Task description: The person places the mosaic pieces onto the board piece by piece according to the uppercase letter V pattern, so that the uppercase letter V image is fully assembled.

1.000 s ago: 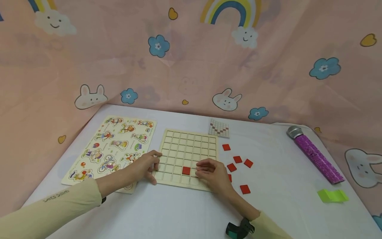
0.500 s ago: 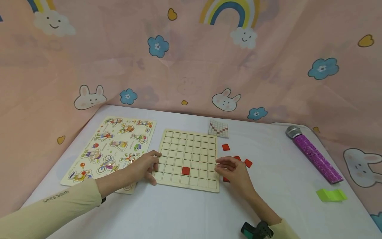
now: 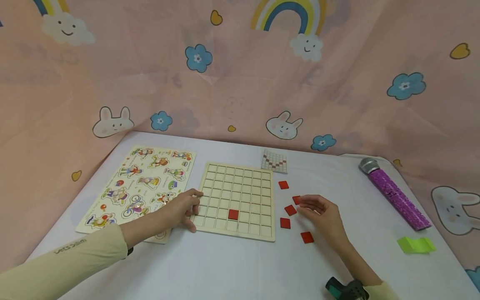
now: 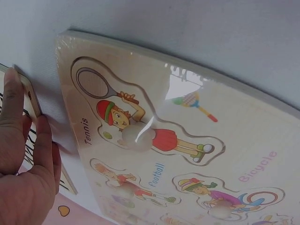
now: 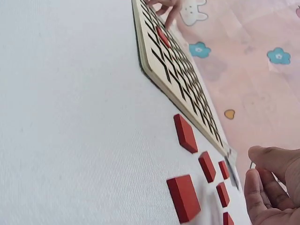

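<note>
A pale wooden grid board (image 3: 236,200) lies flat on the white table, with one red square tile (image 3: 233,214) in a cell of its lower part. My left hand (image 3: 183,209) holds the board's left edge, its fingers at the rim in the left wrist view. Right of the board are several loose red tiles (image 3: 285,223). Over the farther ones hovers my right hand (image 3: 325,218), fingers loosely bent and nothing seen between them; it covers one tile in the head view. A small pattern card (image 3: 275,161) with a stepped row of reddish squares lies behind the board.
A picture puzzle board (image 3: 142,183) of sports figures lies at the left, partly under my left forearm. At the far right are a purple microphone (image 3: 397,196) and a bright green folded piece (image 3: 416,245). A pink printed cloth (image 3: 240,75) hangs behind the table.
My right hand has moved right, from over the board's lower right cells to the loose red tiles, uncovering the board's right side. My left hand stays at the board's edge.
</note>
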`<state>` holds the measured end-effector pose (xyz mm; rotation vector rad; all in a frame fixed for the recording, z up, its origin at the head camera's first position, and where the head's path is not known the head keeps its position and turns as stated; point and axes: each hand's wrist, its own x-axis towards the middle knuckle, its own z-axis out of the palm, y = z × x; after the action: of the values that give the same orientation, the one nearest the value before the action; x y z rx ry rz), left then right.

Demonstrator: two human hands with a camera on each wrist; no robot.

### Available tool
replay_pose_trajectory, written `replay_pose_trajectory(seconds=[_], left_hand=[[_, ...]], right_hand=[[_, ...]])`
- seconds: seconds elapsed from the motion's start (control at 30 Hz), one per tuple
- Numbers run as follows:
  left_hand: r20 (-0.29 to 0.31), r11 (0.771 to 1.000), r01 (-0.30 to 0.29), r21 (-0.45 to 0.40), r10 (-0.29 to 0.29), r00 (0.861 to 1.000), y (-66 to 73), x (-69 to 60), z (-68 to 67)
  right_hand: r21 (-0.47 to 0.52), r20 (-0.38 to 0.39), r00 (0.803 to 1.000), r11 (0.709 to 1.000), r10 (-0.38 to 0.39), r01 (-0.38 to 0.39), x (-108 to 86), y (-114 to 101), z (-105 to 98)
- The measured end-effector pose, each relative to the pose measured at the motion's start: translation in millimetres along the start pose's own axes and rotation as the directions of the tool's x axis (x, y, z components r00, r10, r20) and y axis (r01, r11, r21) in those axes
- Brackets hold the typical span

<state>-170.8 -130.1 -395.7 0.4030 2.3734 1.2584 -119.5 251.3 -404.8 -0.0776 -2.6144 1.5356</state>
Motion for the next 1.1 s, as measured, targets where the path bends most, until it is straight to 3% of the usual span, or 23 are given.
replay_pose_trajectory(seconds=[0.07,0.2,0.3,0.33,0.53,0.57,0.63,0.73,0.77,0.87,1.07,1.1], left_hand=[[0.004,1.000,0.003,-0.003,-0.003,1.000,0.5,-0.6,-0.1],[-0.009,0.982,-0.122,0.147,0.124,0.992,-0.1,-2.5,-2.3],[-0.004,0.989,-0.101,0.106,0.102,0.995,-0.2,-2.4,-2.3],[0.002,0.995,-0.070,0.064,0.070,0.998,-0.1,-2.2,-2.2],[0.021,0.956,-0.185,0.229,0.186,0.982,-1.9,-3.7,-6.8],[0.016,0.956,-0.180,0.231,0.181,0.983,-1.4,-3.9,-6.2],[0.010,0.981,-0.125,0.145,0.125,0.992,-0.5,-4.0,-4.9],[0.014,0.979,-0.141,0.150,0.141,0.990,-1.5,-3.2,-4.6],[0.023,0.968,-0.174,0.181,0.173,0.985,-2.2,-3.2,-5.2],[0.046,0.906,-0.299,0.299,0.299,0.953,-4.8,-3.6,-9.3],[0.020,0.890,-0.322,0.323,0.334,0.942,-1.9,-5.4,-9.3],[0.010,0.908,-0.298,0.295,0.309,0.951,-1.2,-5.1,-8.5]], right_hand=[[-0.020,-0.015,1.000,1.000,-0.010,0.009,0.8,4.6,-6.7],[-0.030,-0.017,0.999,0.999,-0.040,0.040,2.7,17.2,-19.0],[-0.033,-0.022,0.997,0.997,-0.069,0.068,3.6,27.3,-27.1],[-0.035,-0.027,0.997,0.996,-0.078,0.077,4.0,30.3,-29.4],[-0.034,-0.054,0.993,0.994,-0.103,0.101,10.2,45.7,-36.8],[-0.030,-0.052,0.994,0.995,-0.096,0.094,11.4,47.3,-37.4],[-0.018,-0.035,0.996,0.996,-0.085,0.085,13.3,49.0,-38.7],[-0.034,-0.003,0.998,0.998,-0.061,0.061,16.2,49.0,-40.8],[-0.042,0.006,0.998,0.998,-0.055,0.055,17.1,49.0,-41.1],[-0.074,0.008,0.999,0.996,-0.040,0.041,19.6,49.7,-40.1],[-0.116,-0.025,0.997,0.991,-0.067,0.063,21.0,54.0,-35.5],[-0.117,-0.025,0.997,0.990,-0.075,0.072,21.1,54.6,-35.2]])
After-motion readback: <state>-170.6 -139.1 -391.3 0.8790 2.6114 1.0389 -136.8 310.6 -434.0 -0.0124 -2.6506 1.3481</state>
